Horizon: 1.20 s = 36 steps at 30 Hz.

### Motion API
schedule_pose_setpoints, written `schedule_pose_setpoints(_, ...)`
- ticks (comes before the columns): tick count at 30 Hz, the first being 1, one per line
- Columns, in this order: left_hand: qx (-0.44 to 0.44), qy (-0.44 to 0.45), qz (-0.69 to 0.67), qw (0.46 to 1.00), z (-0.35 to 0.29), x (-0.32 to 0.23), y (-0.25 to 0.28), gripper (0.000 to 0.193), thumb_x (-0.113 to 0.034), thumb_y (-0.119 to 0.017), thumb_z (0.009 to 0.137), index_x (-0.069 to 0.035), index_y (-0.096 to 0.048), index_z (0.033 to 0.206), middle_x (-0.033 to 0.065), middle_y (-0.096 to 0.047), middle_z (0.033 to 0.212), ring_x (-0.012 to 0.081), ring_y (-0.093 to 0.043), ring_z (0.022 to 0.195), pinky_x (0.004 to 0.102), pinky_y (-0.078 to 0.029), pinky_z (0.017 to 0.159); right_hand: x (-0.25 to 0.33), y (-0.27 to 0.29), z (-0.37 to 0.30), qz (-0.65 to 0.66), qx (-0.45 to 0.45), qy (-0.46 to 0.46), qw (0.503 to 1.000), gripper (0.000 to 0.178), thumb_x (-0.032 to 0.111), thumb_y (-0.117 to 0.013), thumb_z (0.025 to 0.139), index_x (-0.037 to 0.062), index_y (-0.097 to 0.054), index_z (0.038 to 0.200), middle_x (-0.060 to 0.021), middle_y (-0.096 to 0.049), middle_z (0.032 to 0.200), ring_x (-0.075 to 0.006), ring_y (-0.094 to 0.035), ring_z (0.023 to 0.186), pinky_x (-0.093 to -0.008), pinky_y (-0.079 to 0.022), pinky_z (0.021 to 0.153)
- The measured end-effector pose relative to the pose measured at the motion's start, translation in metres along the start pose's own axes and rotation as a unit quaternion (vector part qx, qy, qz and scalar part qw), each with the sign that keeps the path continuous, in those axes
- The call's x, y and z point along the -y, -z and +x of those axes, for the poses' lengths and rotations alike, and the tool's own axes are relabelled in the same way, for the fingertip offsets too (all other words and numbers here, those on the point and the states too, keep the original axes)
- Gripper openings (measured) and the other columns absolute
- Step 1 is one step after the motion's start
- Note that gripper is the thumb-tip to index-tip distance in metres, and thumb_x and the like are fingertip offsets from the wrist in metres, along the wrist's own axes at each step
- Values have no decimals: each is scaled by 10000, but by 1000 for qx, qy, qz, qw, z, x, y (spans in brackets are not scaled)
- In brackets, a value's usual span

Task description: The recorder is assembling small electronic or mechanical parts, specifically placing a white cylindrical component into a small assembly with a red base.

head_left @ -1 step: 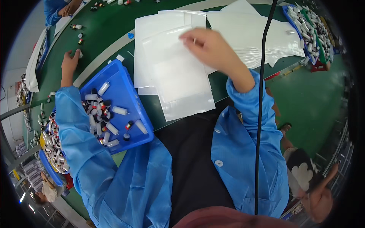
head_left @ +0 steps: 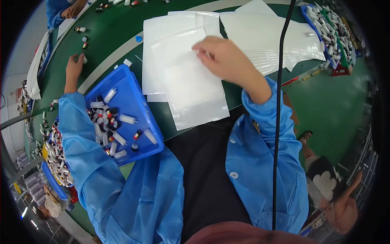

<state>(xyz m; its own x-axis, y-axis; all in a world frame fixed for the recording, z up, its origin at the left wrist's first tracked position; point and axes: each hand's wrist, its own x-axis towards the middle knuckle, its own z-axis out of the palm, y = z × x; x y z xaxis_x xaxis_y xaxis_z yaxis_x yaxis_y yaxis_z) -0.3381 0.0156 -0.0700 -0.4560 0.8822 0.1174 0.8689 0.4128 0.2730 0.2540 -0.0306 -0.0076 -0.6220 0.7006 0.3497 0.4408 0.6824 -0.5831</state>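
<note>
My left hand [head_left: 73, 69] reaches over the green table at the far left, its fingers closed around a small white part [head_left: 84, 59] that they mostly hide. My right hand [head_left: 222, 57] is over a stack of white plastic bags [head_left: 195, 87], fingers curled, thumb and forefinger slightly apart; I see nothing between them. Between my arms stands a tilted blue bin [head_left: 140, 105]. In it lie several small white cylinders [head_left: 128, 119] with thin tips, mixed with black, red and yellow capped pieces [head_left: 113, 110].
More white bags [head_left: 264, 34] lie fanned at the back right, beside a full parts tray [head_left: 333, 40]. A black cable [head_left: 279, 101] hangs before my right arm. Loose parts [head_left: 81, 29] and a small blue piece [head_left: 139, 38] lie ahead. Another person's hand [head_left: 73, 10] is at the far left.
My right hand has moved slightly down over the bags. My left hand stays almost where it was. A person at the lower right has shifted a little.
</note>
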Motion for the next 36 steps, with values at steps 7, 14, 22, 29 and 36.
schedule_pose_setpoints(7, 29, -85, 10, 996, -12, -26, 15, 492, -405, -705, 870, -22, -677, 1177, 175, -725, 957, 270, -704, 903, 360, -529, 827, -2, -15, -21, -104, -46, -68, 991, 287, 16, -648, 843, -38, -655, 1125, -158, -602, 1077, -331, -620, 995, -388, -515, 862)
schedule_pose_setpoints(14, -16, -93, -528, 844, -64, -187, 64, 339, -311, -593, 1013, 7, -658, 1112, 50, -665, 990, 173, -640, 982, 288, -477, 895, -32, -23, -14, -156, 11, 1, 988, 141, 26, -597, 777, -14, -641, 906, -137, -601, 1014, -309, -594, 945, -395, -530, 837)
schedule_pose_setpoints(22, 519, -89, -566, 634, -170, -315, 29, 585, -496, -314, 1076, -4, -628, 1100, 144, -676, 1171, 195, -611, 1025, 329, -458, 927, -3, -8, -11, -188, 45, -68, 979, 156, 65, -609, 771, -21, -612, 900, -176, -572, 979, -315, -625, 881, -418, -540, 750)
schedule_pose_setpoints(29, 521, -51, -499, 690, -179, -325, 22, 566, -541, -362, 1051, -34, -616, 1054, 167, -682, 1206, 185, -626, 1047, 295, -461, 904, -2, 5, -16, -142, 2, -71, 987, 173, 72, -637, 749, -30, -587, 879, -182, -572, 936, -323, -636, 820, -427, -531, 708)
schedule_pose_setpoints(36, 515, -44, -549, 657, -177, -325, 19, 499, -530, -391, 1047, -84, -586, 940, 191, -690, 1169, 218, -647, 983, 331, -482, 864, 6, 18, 2, -26, -153, -102, 983, 338, 90, -656, 768, -18, -526, 1060, -211, -588, 959, -387, -630, 800, -462, -511, 700)
